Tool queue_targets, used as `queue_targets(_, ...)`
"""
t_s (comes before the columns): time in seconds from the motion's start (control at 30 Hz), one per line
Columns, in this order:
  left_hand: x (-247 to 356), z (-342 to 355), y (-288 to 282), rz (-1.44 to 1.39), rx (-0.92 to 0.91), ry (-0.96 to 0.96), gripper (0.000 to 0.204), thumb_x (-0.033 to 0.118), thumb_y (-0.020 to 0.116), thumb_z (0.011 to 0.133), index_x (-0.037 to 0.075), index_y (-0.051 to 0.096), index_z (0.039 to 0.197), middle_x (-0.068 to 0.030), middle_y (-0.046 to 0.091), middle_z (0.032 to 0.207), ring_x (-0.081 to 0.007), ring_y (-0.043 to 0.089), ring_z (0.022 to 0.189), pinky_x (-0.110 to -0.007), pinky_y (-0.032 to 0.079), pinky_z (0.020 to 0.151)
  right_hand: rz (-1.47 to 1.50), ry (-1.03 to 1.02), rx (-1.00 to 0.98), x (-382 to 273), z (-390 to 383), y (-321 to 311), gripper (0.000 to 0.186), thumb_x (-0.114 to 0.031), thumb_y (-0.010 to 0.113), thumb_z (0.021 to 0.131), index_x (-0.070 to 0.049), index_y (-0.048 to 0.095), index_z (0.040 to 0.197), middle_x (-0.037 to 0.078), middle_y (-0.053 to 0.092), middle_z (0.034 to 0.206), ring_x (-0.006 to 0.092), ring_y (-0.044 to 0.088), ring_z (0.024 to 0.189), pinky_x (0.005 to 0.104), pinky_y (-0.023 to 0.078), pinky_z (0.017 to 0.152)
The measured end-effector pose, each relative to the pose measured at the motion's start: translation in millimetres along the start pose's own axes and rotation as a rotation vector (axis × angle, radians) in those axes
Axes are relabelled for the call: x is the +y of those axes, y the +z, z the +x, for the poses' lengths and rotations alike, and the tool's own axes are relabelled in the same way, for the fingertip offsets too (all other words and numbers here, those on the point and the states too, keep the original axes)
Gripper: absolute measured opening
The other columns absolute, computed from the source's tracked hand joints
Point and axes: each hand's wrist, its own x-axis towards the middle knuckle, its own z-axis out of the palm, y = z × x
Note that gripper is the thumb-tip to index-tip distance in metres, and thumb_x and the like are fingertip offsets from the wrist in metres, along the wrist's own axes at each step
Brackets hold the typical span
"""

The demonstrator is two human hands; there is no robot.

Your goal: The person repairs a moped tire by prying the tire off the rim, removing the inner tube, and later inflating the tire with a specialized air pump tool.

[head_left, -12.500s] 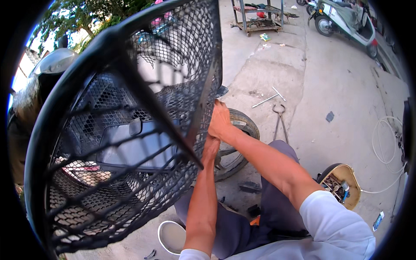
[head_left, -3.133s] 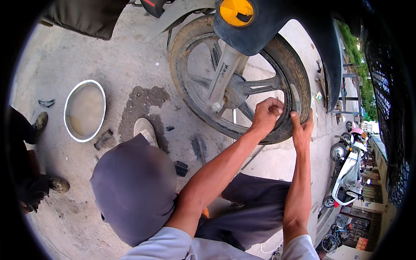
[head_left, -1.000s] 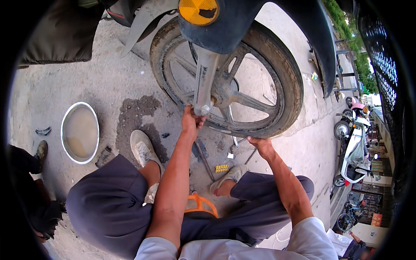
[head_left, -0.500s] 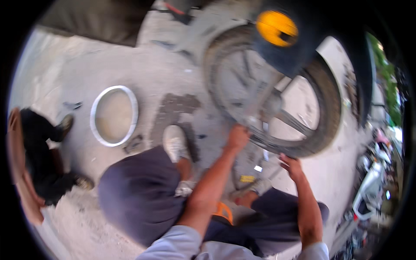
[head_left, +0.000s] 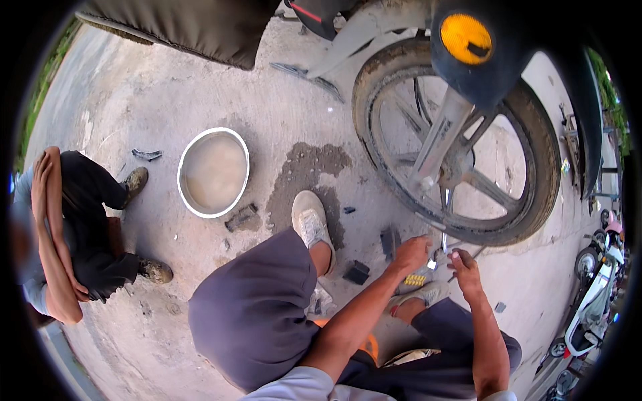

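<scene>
A motorcycle's front wheel (head_left: 528,200), with a dark worn tyre and grey spokes, stands ahead of me on the right. Just below the tyre, my left hand (head_left: 410,254) has its fingers closed; what they hold, if anything, is hidden. Close to its right, my right hand (head_left: 464,269) is half curled, thumb and fingers apart, with nothing visible in it. A shiny metal piece (head_left: 445,239) shows between the hands at the tyre's lower edge. Dark blocks (head_left: 357,272) and a yellow-marked item (head_left: 414,279) are on the ground near my left forearm.
A white-rimmed basin (head_left: 247,167) of murky water stands left of a wet patch (head_left: 314,164). A person (head_left: 87,227) with crossed arms is at the far left. A dark seat-like piece (head_left: 194,30) juts in above; parked motorcycles (head_left: 588,294) line the right edge.
My left hand has come away from the wheel's rim, down and right towards my right hand. The view has shifted, so the wheel and basin appear farther right.
</scene>
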Motion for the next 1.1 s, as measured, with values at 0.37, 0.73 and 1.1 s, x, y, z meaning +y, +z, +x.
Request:
queue_targets(0.37, 66.3, -109.6, 63.6, -1.883, -0.646, -0.328, 0.055, 0.046, 0.033, 0.099, 0.008, 0.039, 0.139, -0.0112, 0.058, 0.125, -0.0247, 0.056, 0.114, -0.038, 0.043, 0.098, -0.488, -0.978, 0.242, 22.8, -83.7, 59.4, 0.055, -0.040, 0.033, 0.100, 0.002, 0.052, 0.131, 0.024, 0.046, 0.139, 0.0376, 0.042, 0.131, 0.0432, 0.030, 0.110)
queue_targets(0.73, 119.8, -207.2, 3.5, -1.153, -0.357, -0.323, 0.057, 0.045, 0.050, 0.096, 0.005, 0.047, 0.137, -0.0203, 0.046, 0.141, -0.0305, 0.045, 0.130, -0.040, 0.033, 0.110, -0.239, -0.290, 0.321, 53.9, -122.1, 15.6, 0.050, -0.041, 0.050, 0.096, -0.001, 0.056, 0.125, 0.021, 0.066, 0.108, 0.0334, 0.063, 0.103, 0.0402, 0.048, 0.089)
queue_targets(1.1, 132.4, -313.0, -184.9, -0.778, 0.385, 0.390, 0.017, 0.006, 0.048, 0.092, -0.002, 0.060, 0.084, -0.0049, 0.051, 0.069, -0.0216, 0.059, 0.085, -0.035, 0.046, 0.089, 0.301, -0.835, 0.729, 70.1, -268.6, -13.1, 0.023, -0.010, 0.055, 0.097, 0.004, 0.064, 0.113, 0.012, 0.069, 0.095, 0.0152, 0.065, 0.084, 0.0284, 0.051, 0.080)
